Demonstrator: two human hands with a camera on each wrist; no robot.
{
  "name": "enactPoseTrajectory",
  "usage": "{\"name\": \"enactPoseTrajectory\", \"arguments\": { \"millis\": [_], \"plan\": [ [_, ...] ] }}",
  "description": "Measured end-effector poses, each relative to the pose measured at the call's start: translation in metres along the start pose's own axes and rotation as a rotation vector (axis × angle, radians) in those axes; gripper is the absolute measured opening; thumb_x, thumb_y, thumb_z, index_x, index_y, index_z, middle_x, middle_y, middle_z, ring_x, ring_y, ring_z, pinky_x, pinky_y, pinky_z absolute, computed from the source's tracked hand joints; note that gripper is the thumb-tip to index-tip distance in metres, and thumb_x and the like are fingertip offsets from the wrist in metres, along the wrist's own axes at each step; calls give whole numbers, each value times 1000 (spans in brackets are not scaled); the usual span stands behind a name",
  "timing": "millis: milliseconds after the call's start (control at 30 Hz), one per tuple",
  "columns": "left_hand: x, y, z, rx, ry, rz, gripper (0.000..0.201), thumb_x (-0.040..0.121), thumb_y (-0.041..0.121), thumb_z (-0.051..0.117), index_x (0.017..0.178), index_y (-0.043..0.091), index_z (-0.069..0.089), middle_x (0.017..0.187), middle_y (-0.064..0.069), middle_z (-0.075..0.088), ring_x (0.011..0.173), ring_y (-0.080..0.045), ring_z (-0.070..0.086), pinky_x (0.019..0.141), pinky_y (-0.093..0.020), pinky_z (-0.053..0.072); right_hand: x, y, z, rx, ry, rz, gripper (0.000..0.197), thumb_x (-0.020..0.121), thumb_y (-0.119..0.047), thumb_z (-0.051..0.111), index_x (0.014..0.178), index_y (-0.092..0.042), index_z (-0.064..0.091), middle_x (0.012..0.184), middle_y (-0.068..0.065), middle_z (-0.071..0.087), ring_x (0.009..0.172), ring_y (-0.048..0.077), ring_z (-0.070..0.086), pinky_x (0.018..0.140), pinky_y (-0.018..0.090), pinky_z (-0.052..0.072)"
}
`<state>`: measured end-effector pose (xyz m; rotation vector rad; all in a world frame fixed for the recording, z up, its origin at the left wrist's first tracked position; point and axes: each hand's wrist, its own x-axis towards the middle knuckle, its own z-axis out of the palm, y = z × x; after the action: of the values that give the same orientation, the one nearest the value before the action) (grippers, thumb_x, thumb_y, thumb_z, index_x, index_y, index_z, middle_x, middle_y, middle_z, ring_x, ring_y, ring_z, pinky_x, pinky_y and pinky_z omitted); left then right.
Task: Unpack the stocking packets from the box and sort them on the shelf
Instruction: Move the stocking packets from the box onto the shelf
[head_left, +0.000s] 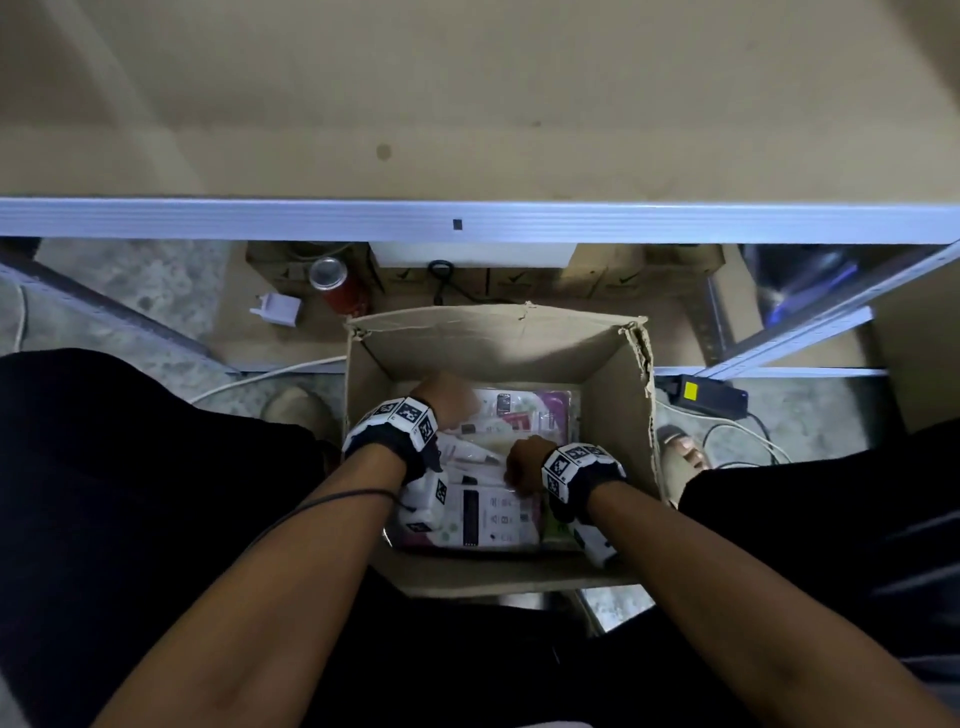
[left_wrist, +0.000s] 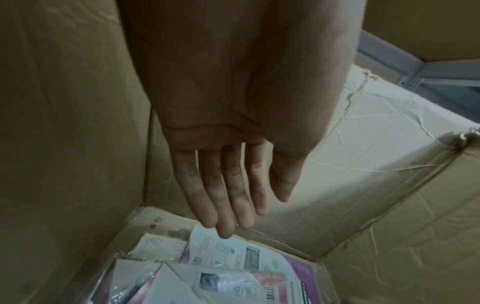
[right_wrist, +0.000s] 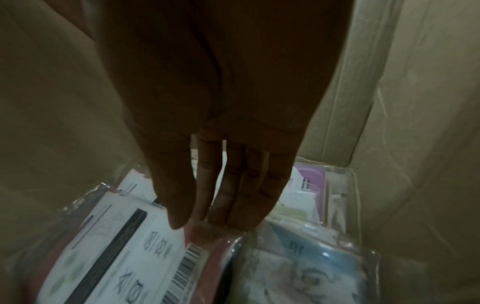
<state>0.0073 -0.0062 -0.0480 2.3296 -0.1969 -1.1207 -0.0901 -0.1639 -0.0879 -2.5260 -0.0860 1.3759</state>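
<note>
- The stocking packets (head_left: 498, 467) are flat, clear-wrapped sleeves with white printed cards, barcodes and pink, purple or pale blue panels; they lie overlapping in a loose heap at the bottom of the cardboard box (head_left: 618, 374).
- The pink packet (right_wrist: 130, 257) with a white label, a black stripe and a barcode lies beside a blue packet (right_wrist: 311, 263), and both are blurred in the right wrist view, so their print cannot be read.
- A purple packet (left_wrist: 259, 261) lies toward the far corner of the box, partly covered by other packets.
- The left hand (left_wrist: 228, 154) reaches down inside the box with fingers straight and close together, the tips just above or barely on the purple packet's card; contact cannot be told.
- The right hand (right_wrist: 221, 164) also points down with straight fingers, its tips at the seam between the pink and blue packets; it grips nothing visible.
- In the head view both hands' fingers are hidden behind the knuckles and the wrist-worn cameras.
- The box is open at the top, with a torn, creased right wall, and stands on the floor between the person's legs, below the shelf (head_left: 467, 218).
- The shelf's pale board shows bare above its light metal front rail.
- Behind the box stand a red can (head_left: 337, 286) and a white plug adapter (head_left: 278, 309).
</note>
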Motion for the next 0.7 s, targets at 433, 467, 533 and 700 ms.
{"name": "enactPoseTrajectory", "arguments": {
  "millis": [433,467,533,700],
  "plan": [
    [-8,-5,4,-21,13,-6,10,93,26,64,89,21,70,99,-10,76,91,-26,73,89,-38,59,-6,-25,11,-125,28,-140,22,86,-14,71,107,-8,65,105,14,69,90,32,70,80,39,59],
    [-9,-6,4,-22,18,-3,10,93,27,64,89,21,71,99,-9,76,90,-25,73,88,-37,59,-6,-26,12,-139,30,-144,20,87,-12,69,106,-8,66,103,14,70,87,30,71,79,41,60],
    [-9,-6,4,-29,26,-7,11,93,27,64,92,20,72,98,-7,77,89,-23,74,87,-35,59,-7,-28,14,-190,32,-153,18,88,-10,66,106,-7,65,99,13,71,83,29,71,76,40,61],
    [-9,-7,5,-31,30,-8,13,93,27,64,96,18,73,98,-7,77,89,-23,74,88,-35,58,-6,-27,13,-249,16,-89,39,91,-6,57,130,-9,53,90,12,62,88,33,69,72,36,57]
  ]
}}
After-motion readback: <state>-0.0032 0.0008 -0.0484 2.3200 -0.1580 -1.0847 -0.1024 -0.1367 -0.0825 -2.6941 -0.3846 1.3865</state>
